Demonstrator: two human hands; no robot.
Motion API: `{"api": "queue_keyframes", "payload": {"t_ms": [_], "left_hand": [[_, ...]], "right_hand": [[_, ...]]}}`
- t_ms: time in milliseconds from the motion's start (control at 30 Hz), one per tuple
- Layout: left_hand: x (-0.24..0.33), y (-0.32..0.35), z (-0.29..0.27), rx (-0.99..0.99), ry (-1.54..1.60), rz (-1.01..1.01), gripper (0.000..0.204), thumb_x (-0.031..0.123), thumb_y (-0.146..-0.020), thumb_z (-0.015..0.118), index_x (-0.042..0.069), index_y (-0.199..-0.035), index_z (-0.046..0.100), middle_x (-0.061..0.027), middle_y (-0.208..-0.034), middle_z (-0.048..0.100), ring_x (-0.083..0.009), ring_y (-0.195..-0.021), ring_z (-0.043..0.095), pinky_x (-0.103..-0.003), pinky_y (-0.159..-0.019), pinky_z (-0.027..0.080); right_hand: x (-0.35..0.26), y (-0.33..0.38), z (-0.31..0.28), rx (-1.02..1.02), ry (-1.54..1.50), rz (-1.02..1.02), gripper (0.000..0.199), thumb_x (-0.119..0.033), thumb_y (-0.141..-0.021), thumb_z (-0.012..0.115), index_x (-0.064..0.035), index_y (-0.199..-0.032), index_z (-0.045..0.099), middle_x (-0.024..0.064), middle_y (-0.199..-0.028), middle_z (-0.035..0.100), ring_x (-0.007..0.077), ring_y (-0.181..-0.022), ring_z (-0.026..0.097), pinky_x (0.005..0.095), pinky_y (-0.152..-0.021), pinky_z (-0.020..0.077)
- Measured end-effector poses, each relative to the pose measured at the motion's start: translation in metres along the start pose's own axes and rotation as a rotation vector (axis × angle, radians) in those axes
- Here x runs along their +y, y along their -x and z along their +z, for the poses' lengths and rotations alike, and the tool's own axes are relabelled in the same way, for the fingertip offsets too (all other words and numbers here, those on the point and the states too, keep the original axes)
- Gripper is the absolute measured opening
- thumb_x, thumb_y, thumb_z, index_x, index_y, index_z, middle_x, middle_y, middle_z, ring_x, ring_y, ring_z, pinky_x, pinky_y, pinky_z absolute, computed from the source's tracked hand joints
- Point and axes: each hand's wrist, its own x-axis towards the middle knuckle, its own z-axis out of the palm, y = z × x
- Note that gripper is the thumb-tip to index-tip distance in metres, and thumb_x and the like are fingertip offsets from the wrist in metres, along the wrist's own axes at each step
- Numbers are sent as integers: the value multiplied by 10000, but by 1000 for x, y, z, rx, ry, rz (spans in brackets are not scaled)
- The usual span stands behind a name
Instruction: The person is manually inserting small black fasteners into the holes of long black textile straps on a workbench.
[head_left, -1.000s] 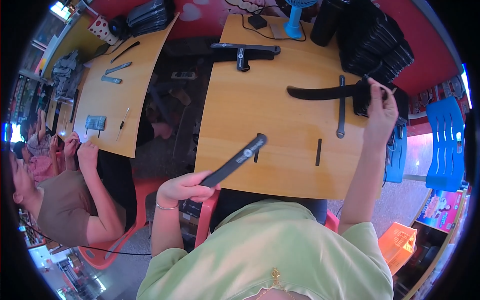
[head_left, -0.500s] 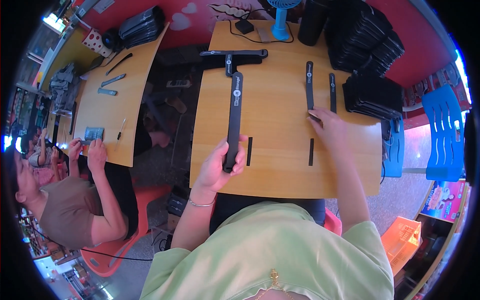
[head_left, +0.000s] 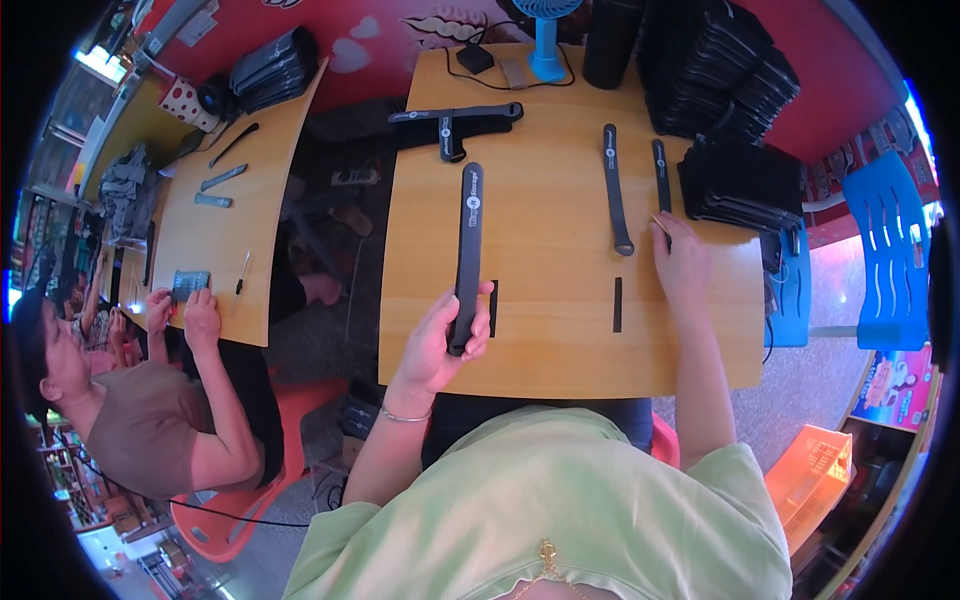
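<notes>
Right hand (head_left: 683, 265) shifted rightward across wooden table (head_left: 555, 335) (red wall (head_left: 845, 120) beyond).

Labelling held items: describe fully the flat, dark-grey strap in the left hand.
The long, flat, dark-grey strap looks fabric-like, with pale printing near its rounded far end. Nearly straight, it points forward over the light-brown wooden table; the bare left hand grips its near end. Table contact unclear.

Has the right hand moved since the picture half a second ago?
Yes, rightward: against the right-hand dark strip on the table, the right hand has shifted from one gray strap to the neighboring strap.
</notes>
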Motion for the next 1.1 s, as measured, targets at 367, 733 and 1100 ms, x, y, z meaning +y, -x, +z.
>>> {"api": "queue_keyframes", "payload": {"t_ms": [367, 733, 1100], "left_hand": [[-8, -5, 7, -29, 49, -38, 348, 264, -966, 376, 18, -1210, 412, -44, -760, 474, -107, -595, 445, -226, -503, 351], [-13, -3, 14, 57, 88, 31, 411, 307, -977, 361, 91, -1325, 334, -103, -947, 530, -227, -866, 573, -341, -652, 556], [-17, -10, 19, 10, 41, 116, 409, 300, -984, 341, 143, -1357, 277, -118, -1004, 526, -250, -940, 574, -356, -712, 549]], "right_hand": [[-20, -10, 7, -127, -181, -134, 227, -210, -816, 631, -87, -1002, 667, 44, -1060, 645, 241, -870, 630, 310, -728, 503], [1, -7, 5, -225, -96, -148, 339, -210, -757, 699, -114, -1078, 650, 6, -1134, 622, 163, -638, 619, 262, -640, 495], [-5, -13, -9, -167, -106, -128, 293, -237, -785, 667, -114, -1050, 654, 23, -1083, 634, 220, -822, 631, 302, -706, 496]]}}
